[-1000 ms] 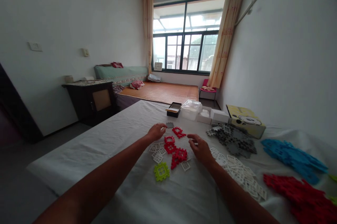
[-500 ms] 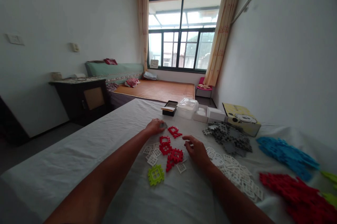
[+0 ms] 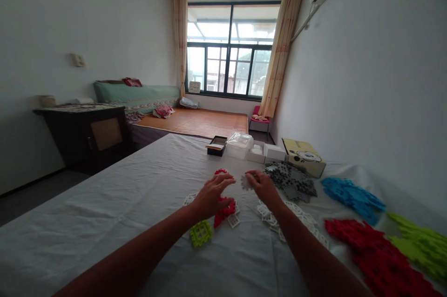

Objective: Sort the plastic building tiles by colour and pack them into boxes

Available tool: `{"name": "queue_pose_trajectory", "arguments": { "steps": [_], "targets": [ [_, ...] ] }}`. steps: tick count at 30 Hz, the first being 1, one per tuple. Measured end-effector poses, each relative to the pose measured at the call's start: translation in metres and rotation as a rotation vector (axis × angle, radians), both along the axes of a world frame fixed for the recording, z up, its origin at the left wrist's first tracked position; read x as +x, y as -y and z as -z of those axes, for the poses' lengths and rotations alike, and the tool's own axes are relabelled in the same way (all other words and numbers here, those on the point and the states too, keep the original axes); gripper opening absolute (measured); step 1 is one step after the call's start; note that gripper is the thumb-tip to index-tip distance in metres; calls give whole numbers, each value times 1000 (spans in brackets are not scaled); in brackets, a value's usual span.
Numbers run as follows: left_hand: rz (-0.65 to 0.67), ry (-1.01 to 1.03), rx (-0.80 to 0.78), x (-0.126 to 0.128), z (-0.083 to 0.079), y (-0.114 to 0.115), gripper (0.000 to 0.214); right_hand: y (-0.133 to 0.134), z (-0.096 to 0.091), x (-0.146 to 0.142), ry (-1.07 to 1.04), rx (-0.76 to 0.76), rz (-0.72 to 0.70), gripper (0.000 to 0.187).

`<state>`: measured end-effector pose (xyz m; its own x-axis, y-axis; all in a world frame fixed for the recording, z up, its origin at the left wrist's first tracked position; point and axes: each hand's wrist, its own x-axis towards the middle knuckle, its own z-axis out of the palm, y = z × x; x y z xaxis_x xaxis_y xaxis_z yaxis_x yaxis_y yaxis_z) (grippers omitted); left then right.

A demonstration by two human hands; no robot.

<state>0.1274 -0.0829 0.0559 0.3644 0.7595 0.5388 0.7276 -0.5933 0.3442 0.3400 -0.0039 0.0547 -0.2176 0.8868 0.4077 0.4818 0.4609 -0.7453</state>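
My right hand [image 3: 262, 186] pinches a grey notched building piece [image 3: 246, 182] just above the sheet. To its left, my left hand [image 3: 212, 194] hovers with fingers apart over several red notched building pieces [image 3: 223, 211], hiding part of them. One red piece [image 3: 220, 172] peeks out beyond the left fingertips. White window-like grid pieces [image 3: 190, 199] show left of that hand, and another white grid piece [image 3: 233, 220] lies right of the red ones. Nearer to me lies a lime-green notched piece [image 3: 201, 233] with a white grid in its middle.
Right of my right arm are piles of white grids [image 3: 303, 215], grey pieces [image 3: 293, 180], blue pieces [image 3: 352, 199], red pieces [image 3: 377, 259] and lime pieces [image 3: 419, 241]. A black box [image 3: 216, 145], a clear plastic tub [image 3: 239, 145] and a yellow carton [image 3: 303, 157] stand at the far edge.
My left hand has come back toward me from the far pieces, over the red ones, its fingers spread. My right hand, empty before, now has a grey piece. The view has shifted right.
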Motion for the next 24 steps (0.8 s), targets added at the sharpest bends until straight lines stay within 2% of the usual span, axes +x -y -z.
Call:
{"name": "queue_pose_trajectory", "arguments": {
  "steps": [2, 5, 9, 12, 15, 17, 20, 24],
  "targets": [
    [-33, 18, 12, -15, 2, -2, 40, -22, -2, 32, -7, 21, 209, 37],
    [-130, 90, 32, -41, 9, -9, 27, -50, 3, 78, -52, 15, 427, 46],
    [-208, 130, 48, -63, 21, -19, 24, -68, 14, 113, -120, -22, 541, 63],
    [-214, 137, 69, -69, 23, -23, 24, -73, 12, 131, -5, 7, 524, 67],
    [-211, 137, 71, -72, 24, -23, 24, -74, 3, 148, 274, -52, 403, 44],
    [-214, 140, 72, -73, 25, -23, 24, -72, 0, 154, 377, -137, 289, 28],
    [-213, 145, 69, -74, 26, -23, 25, -66, 0, 153, 470, -214, 162, 24],
    [-196, 136, 53, -73, 27, -22, 24, -59, 4, 140, 547, -189, 117, 17]
  ]
}}
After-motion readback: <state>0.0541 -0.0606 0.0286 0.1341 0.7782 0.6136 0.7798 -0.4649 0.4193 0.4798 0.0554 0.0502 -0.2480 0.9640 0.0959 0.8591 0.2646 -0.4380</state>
